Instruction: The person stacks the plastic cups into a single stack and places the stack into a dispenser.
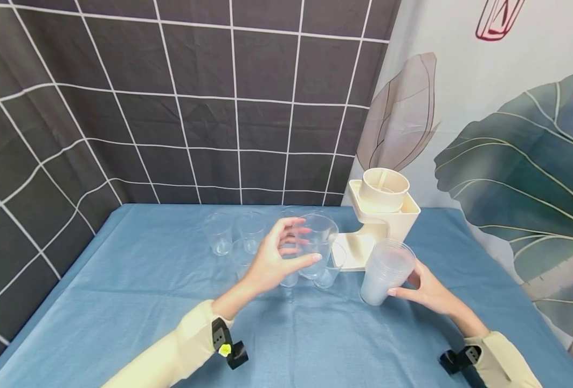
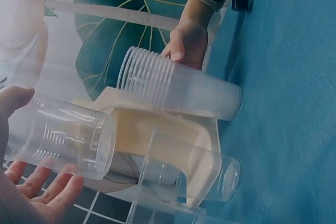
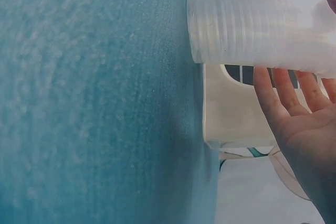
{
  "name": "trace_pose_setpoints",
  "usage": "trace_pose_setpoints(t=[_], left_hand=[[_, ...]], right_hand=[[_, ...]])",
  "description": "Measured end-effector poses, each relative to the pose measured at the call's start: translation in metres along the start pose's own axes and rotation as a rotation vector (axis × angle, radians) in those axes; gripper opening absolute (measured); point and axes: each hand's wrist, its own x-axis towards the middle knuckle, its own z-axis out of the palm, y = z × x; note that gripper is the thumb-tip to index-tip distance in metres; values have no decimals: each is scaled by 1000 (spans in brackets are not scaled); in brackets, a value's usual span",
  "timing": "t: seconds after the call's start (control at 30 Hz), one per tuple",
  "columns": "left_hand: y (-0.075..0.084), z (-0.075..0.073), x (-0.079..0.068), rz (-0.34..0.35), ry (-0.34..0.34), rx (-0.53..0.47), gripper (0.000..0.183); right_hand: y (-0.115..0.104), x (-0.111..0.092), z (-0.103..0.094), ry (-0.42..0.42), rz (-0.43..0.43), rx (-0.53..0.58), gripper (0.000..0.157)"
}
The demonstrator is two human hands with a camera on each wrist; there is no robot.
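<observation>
My left hand (image 1: 271, 253) holds a single clear plastic cup (image 1: 324, 242) between thumb and fingers. The left wrist view shows this cup (image 2: 79, 137) raised off the cloth, its base toward the table. My right hand (image 1: 432, 291) grips a tall stack of nested clear cups (image 1: 385, 275) from the right side, thumb in front. In the right wrist view the bottom of the stack (image 3: 210, 30) is right at the blue cloth. Several more clear cups stand on the table, one (image 1: 220, 240) at the left and one (image 1: 329, 276) behind the held cup.
A cream-coloured stand (image 1: 388, 223) with a round ring on top stands at the back right, just behind the stack. Blue cloth (image 1: 136, 302) covers the table. A dark gridded curtain (image 1: 208, 124) and a leaf-patterned one (image 1: 466, 124) hang behind it.
</observation>
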Motion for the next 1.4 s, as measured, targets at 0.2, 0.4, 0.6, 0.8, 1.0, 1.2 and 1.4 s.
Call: trace_pose_setpoints(t=[0.2,0.4,0.6,0.8,1.0,1.2,1.4], left_hand=[[1,11,1,19,-6,-5,64],[0,20,3,31,-20,-13,65],[-2,26,4,29,-22,-2,64],[1,28,8,26,-17,-62,65],[7,29,12,33,1,-94,63],[7,32,16,25,-4,-94,64],[11,39,24,41,-10,-109,64]], right_hand=[[1,1,1,-1,7,0,84],[1,1,2,5,8,-5,85],[0,0,4,8,27,-16,83],[1,-1,4,9,28,-9,83],[2,-1,5,11,15,-3,84],[2,0,5,9,25,18,83],[1,1,2,24,22,2,83]])
